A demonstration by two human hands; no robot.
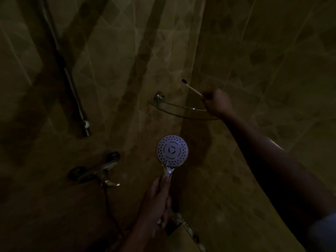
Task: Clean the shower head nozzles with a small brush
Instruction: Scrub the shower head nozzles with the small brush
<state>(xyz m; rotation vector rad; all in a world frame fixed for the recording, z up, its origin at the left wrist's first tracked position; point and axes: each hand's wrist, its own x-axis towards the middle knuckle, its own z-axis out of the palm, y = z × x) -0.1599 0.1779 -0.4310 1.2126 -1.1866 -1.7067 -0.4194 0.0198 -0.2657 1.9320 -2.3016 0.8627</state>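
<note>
Gripping the shower head point(172, 150) by its handle, the left hand point(158, 199) had its fingers curled round the stem, with the round white nozzle face turned toward the camera just beyond the fingertips. The right hand point(217, 102) was held well apart from it, arm stretched toward the tiled corner above a glass shelf point(174, 108). Its fingers pinched the end of a small brush point(192, 87), dark bristle tip pointing up and left. The light was too dim to read any writing.
</note>
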